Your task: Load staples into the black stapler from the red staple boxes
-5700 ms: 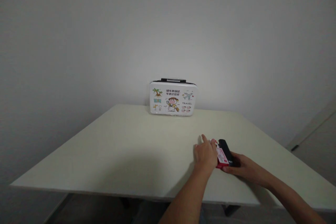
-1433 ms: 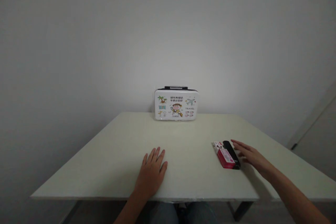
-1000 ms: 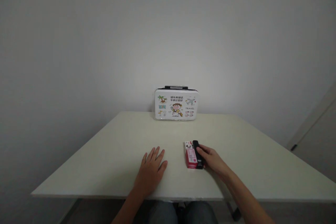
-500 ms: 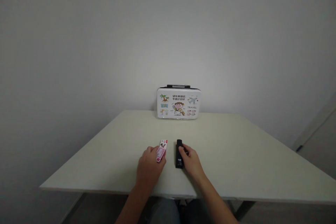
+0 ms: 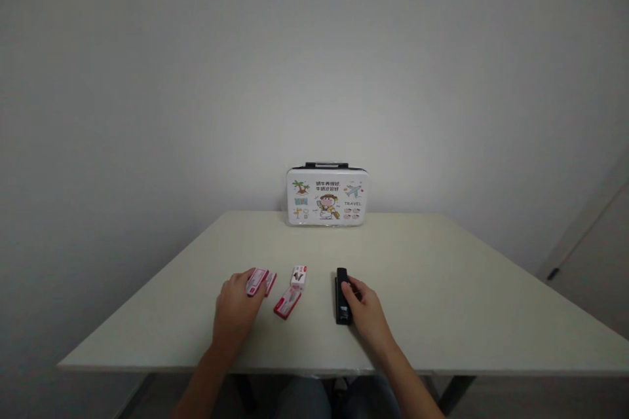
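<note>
My left hand [image 5: 238, 304] is closed around a small pink-and-white box [image 5: 256, 281], which looks like a staple box. Another small pink box [image 5: 270, 283] shows just right of it by my fingertips; I cannot tell whether it is held or on the table. Farther right, a white box [image 5: 299, 276] with a dark picture lies against a red-edged box [image 5: 287, 303] set at a slant. My right hand [image 5: 367, 309] grips a black stapler [image 5: 343, 298] from its right side, thumb on top. The stapler is at the table surface, pointing away from me.
A white case [image 5: 327, 198] with cartoon travel pictures and a black handle stands upright at the table's far edge, close to the wall [image 5: 324, 65]. The pale table [image 5: 422, 262] has its front edge just before my legs.
My left hand has moved left, and several small boxes now show where one was seen in it. Two lie on the table between my hands. My right hand still grips the stapler.
</note>
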`<state>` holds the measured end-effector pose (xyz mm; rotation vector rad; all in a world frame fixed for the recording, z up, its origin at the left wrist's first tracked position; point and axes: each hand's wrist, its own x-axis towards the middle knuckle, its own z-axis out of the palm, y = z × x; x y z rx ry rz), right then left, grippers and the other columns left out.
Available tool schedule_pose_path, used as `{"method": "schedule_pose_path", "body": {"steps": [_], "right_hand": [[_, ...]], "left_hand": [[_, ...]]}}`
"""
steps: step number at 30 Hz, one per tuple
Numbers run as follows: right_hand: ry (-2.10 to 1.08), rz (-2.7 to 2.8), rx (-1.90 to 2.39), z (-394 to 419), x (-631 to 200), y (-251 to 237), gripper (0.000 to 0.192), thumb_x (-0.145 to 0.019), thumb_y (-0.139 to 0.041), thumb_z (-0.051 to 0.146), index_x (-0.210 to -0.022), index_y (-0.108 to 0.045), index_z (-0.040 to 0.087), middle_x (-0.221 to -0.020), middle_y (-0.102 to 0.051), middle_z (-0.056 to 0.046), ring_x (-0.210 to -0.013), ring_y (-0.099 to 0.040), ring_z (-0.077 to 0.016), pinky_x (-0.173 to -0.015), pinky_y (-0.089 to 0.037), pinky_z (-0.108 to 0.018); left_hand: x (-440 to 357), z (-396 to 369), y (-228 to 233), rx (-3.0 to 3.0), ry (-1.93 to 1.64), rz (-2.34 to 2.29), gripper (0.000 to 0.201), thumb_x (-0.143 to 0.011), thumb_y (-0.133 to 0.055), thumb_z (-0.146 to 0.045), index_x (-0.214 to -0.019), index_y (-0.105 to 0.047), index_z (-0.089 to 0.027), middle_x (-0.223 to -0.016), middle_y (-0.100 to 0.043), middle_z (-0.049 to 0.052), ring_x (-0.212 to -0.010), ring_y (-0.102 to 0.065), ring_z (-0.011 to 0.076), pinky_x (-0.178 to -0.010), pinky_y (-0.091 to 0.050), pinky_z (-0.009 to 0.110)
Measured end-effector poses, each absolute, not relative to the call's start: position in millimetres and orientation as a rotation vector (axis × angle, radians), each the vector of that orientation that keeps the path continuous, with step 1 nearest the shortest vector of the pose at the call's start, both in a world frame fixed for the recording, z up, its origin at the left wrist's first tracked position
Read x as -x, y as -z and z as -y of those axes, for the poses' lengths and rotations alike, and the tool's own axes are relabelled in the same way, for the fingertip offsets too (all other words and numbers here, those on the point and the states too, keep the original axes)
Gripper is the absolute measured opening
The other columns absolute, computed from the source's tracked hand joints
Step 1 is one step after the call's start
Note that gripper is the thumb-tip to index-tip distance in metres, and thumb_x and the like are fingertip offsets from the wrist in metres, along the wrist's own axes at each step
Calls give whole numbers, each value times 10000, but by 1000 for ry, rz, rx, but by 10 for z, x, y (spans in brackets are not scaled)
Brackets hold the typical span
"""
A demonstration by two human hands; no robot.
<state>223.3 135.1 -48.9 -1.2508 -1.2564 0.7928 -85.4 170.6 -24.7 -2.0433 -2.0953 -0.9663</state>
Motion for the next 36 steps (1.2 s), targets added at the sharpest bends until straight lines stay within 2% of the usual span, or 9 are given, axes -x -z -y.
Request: {"method": "schedule_pose_path", "body": {"steps": [3, 8, 14, 19, 23, 26, 29, 33, 36], "right_hand": [[-801, 1240, 1252, -1335, -2235, 477, 668, -875, -573, 654, -1259, -673, 117, -1016, -727, -116, -898, -658, -263, -792, -534, -347], [-720, 1264, 1283, -1305, -2203, 466, 617, -908, -531, 626, -1265, -668, 142, -1043, -715, -107, -869, -648, -242, -778, -521, -337], [-524, 1344, 1411, -1212, -2111, 400, 649, -843, -656, 564, -1339, -597, 150, -954, -666, -75, -812, -614, -234, -738, -503, -334], [-499, 1343, 1427, -1166, -2068, 412, 655, -845, -656, 503, -1385, -534, 152, -1002, -642, -73, -868, -616, -241, -796, -505, -347], [-539, 1288, 1426, -1120, -2122, 463, 630, -829, -663, 507, -1336, -526, 159, -926, -638, -46, -783, -616, -225, -688, -503, -317], [-530, 1344, 1460, -1060, -2279, 408, 456, -846, -639, 465, -1200, -589, 181, -911, -647, -40, -714, -603, -204, -634, -477, -300], [-413, 1535, 1475, -1034, -2442, 256, 282, -835, -625, 349, -1078, -664, 210, -986, -666, -59, -849, -622, -227, -748, -478, -309], [-393, 1735, 1415, -1093, -2366, 57, 343, -825, -606, 254, -1154, -700, 223, -1093, -667, -83, -1038, -605, -257, -939, -442, -339], [-364, 1816, 1412, -1135, -2077, -11, 326, -810, -669, 291, -1127, -711, 229, -1066, -683, -77, -1036, -609, -265, -1060, -359, -396]], "left_hand": [[1013, -1471, 318, 2001, 836, 2122, 472, -924, -505, -457, -1346, -559, -252, -1177, -631, 81, -1043, -575, 268, -878, -446, 377], [1027, -1099, 378, 1884, 678, 2112, 397, -917, -529, -430, -1284, -601, -298, -1236, -584, 88, -1074, -542, 304, -866, -437, 431], [412, -973, 363, 2174, 780, 1790, 393, -938, -540, -454, -1285, -593, -278, -1226, -575, 84, -1139, -512, 288, -981, -402, 436], [2, -1329, 369, 2255, 760, 1809, 388, -936, -531, -359, -1295, -587, -221, -1092, -590, 89, -1072, -535, 272, -925, -411, 392], [-106, -1503, 316, 2327, 795, 1867, 342, -885, -576, -329, -1201, -616, -205, -1079, -589, 85, -1078, -537, 267, -940, -402, 383], [-130, -1345, 266, 2492, 820, 1814, 304, -830, -626, -301, -1129, -627, -241, -1091, -595, 66, -1073, -541, 259, -929, -407, 373], [-153, -1080, 220, 2702, 865, 1640, 372, -810, -684, -344, -1175, -627, -307, -1202, -589, 60, -1142, -525, 274, -961, -411, 404], [-195, -896, 186, 2865, 890, 1454, 658, -788, -744, -498, -1394, -511, -392, -1487, -451, 58, -1344, -407, 329, -1105, -341, 511], [-208, -881, 201, 2865, 817, 1466, 590, -847, -686, -512, -1395, -517, -375, -1498, -462, 63, -1364, -409, 326, -1145, -300, 554]]}}
